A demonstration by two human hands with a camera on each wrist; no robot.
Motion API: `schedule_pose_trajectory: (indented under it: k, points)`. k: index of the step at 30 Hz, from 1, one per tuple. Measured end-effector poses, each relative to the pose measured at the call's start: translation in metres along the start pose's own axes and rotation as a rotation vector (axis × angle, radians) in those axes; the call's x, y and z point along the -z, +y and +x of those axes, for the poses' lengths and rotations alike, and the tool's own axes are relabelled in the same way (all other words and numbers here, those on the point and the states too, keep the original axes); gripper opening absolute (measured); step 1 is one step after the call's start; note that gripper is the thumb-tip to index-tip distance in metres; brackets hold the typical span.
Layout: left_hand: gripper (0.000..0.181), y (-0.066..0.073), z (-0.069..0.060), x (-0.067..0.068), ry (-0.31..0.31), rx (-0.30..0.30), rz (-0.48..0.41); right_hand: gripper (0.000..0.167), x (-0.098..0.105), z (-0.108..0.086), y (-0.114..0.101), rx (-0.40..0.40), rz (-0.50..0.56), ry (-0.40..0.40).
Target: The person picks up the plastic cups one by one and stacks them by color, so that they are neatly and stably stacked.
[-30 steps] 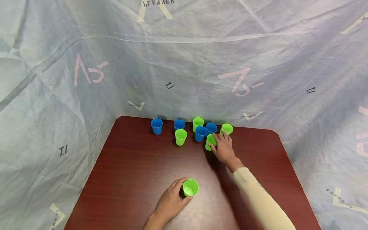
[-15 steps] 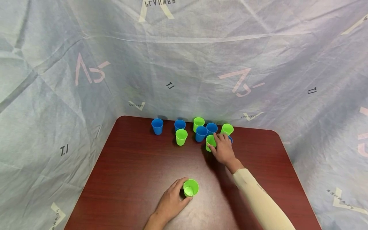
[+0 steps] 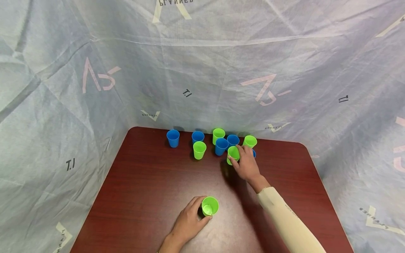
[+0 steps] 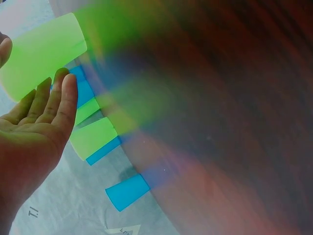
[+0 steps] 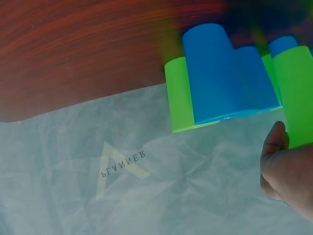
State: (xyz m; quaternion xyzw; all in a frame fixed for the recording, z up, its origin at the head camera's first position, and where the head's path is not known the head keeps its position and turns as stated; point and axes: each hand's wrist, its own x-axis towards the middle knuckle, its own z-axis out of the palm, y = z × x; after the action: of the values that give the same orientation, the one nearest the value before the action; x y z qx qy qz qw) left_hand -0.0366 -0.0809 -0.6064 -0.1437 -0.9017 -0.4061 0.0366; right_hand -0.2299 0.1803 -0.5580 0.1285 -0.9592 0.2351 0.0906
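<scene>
Near the front of the table, my left hand [image 3: 188,219] holds an upright green cup [image 3: 210,206] between thumb and fingers. The left wrist view has that green cup [image 4: 44,54] at upper left, with the fingers along its side. Farther back, my right hand [image 3: 247,165] grips the rim of another green cup [image 3: 232,156], thumb on the near side and fingers behind. At the right edge of the right wrist view, part of this green cup [image 5: 296,93] shows above the hand [image 5: 288,169]. A blue cup [image 3: 254,153] is mostly hidden behind the right hand.
Several cups stand along the table's back: a blue cup [image 3: 173,138] at far left, a green cup [image 3: 199,150], a blue cup [image 3: 221,147] close beside the gripped one, and a green cup [image 3: 250,141] at right. A grey cloth [image 3: 202,77] hangs behind the brown table [image 3: 152,182].
My right hand's fingers have closed onto the green cup's rim, and the cup has shifted slightly up and right. My left hand and its cup have stayed in place.
</scene>
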Motion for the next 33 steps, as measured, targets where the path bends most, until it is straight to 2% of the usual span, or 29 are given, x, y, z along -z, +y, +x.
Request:
schedule_pose_trajectory:
  k: [7, 14, 22, 29, 33]
  points:
    - [0.067, 0.002, -0.001, 0.000, 0.002, 0.009, 0.007, 0.074, 0.003, -0.003, -0.004, -0.011, 0.055, 0.007]
    - [0.068, 0.001, 0.000, -0.003, 0.028, -0.034, -0.045, 0.071, 0.005, -0.007, -0.006, -0.003, 0.096, 0.020]
    - [0.085, 0.003, 0.000, -0.007, -0.013, 0.064, -0.121, 0.072, 0.007, -0.013, -0.007, 0.004, 0.118, 0.016]
    - [0.087, 0.003, 0.003, -0.012, -0.030, 0.071, -0.160, 0.072, 0.011, -0.019, -0.012, 0.029, 0.137, 0.035]
    - [0.084, 0.003, 0.004, -0.013, -0.048, 0.085, -0.153, 0.073, 0.015, -0.023, -0.017, 0.065, 0.152, 0.053]
